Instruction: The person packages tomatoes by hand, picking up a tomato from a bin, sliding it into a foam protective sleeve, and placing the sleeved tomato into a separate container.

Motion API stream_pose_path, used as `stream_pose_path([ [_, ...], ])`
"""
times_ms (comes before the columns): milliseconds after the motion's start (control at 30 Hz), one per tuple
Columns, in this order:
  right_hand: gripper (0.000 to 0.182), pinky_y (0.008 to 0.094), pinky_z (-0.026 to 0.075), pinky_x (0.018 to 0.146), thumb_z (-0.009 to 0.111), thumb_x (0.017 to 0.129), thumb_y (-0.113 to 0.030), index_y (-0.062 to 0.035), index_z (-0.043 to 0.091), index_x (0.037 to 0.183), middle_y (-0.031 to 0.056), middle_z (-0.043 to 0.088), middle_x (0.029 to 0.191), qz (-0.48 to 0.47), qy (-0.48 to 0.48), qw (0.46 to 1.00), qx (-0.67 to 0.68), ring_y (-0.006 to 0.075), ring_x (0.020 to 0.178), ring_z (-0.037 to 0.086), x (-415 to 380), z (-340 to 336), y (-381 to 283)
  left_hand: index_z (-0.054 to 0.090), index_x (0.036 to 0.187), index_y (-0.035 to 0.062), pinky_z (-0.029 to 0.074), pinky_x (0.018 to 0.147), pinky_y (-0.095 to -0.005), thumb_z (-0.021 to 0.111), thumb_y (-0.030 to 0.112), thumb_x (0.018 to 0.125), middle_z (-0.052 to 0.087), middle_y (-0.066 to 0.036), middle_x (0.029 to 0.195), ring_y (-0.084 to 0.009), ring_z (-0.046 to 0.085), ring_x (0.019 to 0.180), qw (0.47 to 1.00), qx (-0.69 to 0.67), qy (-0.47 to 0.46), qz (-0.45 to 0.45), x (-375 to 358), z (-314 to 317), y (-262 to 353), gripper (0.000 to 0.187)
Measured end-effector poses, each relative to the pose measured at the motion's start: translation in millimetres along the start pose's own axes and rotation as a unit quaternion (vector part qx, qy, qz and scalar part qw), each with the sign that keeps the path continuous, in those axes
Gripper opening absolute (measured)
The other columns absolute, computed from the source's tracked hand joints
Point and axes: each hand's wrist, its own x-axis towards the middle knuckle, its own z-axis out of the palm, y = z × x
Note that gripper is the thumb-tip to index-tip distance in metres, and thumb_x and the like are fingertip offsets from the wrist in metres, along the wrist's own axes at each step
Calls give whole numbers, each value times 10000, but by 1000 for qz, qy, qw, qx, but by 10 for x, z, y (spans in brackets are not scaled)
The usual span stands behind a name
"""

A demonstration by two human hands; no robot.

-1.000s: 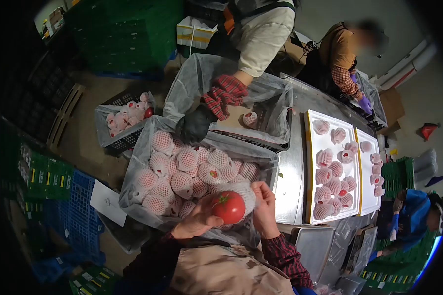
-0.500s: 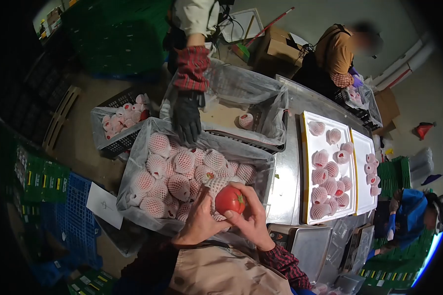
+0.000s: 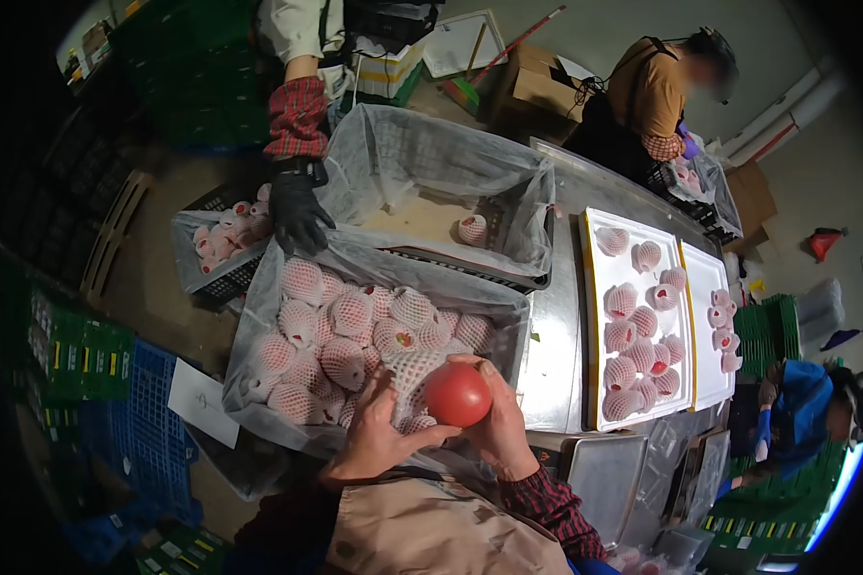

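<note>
A bare red tomato (image 3: 457,394) sits in my right hand (image 3: 501,429), whose fingers curl round its far side. Just left of it, a white foam net sleeve (image 3: 412,372) bunches up against the fruit. My left hand (image 3: 379,433) grips that sleeve, its thumb reaching under the tomato. Both hands hover over the near edge of a plastic-lined crate (image 3: 243,407). Inside the crate lie several net-wrapped tomatoes (image 3: 342,361).
Behind stands another lined crate (image 3: 422,218) with one wrapped fruit; a co-worker's black-gloved hand (image 3: 299,213) is at its left corner. White trays (image 3: 594,316) of wrapped fruit lie on the metal table (image 3: 558,355). Another co-worker (image 3: 657,96) bends over a far crate.
The tomato has turned, so its green stem end no longer faces me, and it has moved slightly right. The co-worker's gloved hand has shifted left and up.
</note>
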Motion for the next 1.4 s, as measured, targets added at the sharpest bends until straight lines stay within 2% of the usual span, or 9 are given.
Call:
stream_pose_path([
  [167,641,322,595,713,331,1082,-564,-17,514,1362,164,661,1159,92,-51,982,154,235,904,695,-33,13,-137,652,1126,-68,532,829,-409,721,175,946,690,-217,1045,-345,681,929,991,-108,37,-74,-2,-82,-82,311],
  [267,718,286,547,541,322,1052,-640,-13,531,1331,182,669,1096,130,11,981,142,244,741,684,-67,12,-150,662,1123,-55,534,793,-406,666,115,968,703,-200,992,-343,696,887,985,-99,82,-116,-47,-68,-104,231],
  [333,732,268,463,414,355,1036,-658,-4,556,1298,190,685,979,172,-101,958,206,214,574,628,-57,-177,-67,667,1122,-49,535,774,-404,638,86,979,709,-191,965,-343,704,866,981,-94,104,-137,-51,-63,-95,198],
  [500,685,263,351,410,322,1063,-625,-15,609,1181,139,680,795,220,-9,970,100,174,499,556,-56,-97,-88,621,1254,-29,549,853,-420,853,243,829,681,-210,1137,-357,693,999,998,-36,-32,46,9,18,156,555],
  [633,602,253,388,433,375,1075,-574,-34,641,1079,114,662,761,191,160,968,-7,150,512,558,-118,262,-353,603,1288,-18,548,905,-441,927,262,727,661,-221,1195,-374,678,1062,999,-44,-26,18,-24,127,75,705],
  [767,613,258,472,525,410,1056,-585,-13,626,1095,110,667,819,95,12,989,-112,147,592,608,-72,-243,-69,622,1268,-4,553,893,-442,935,234,710,661,-214,1205,-371,682,1051,999,-19,-12,42,-85,165,58,683],
  [933,490,328,472,983,628,995,-319,-4,507,1351,122,620,1195,-105,-17,977,-185,189,1132,592,-228,-76,-206,673,1213,38,553,897,-447,901,169,719,689,-168,1167,-371,682,1048,994,48,15,97,-132,211,-19,559],
  [1167,645,349,474,996,812,852,-212,-13,500,1380,133,593,1264,-163,-36,960,-224,207,1167,584,-269,-65,-185,668,1226,48,532,943,-508,880,140,710,686,-169,1168,-392,672,1066,989,68,13,134,-73,207,-23,565],
  [1400,286,330,519,813,613,1004,-204,15,624,1187,120,683,968,-166,27,945,-280,195,902,665,-269,-34,-212,666,1256,82,537,941,-484,918,212,667,647,-167,1238,-379,650,1101,984,97,8,147,-207,287,-122,654],
])
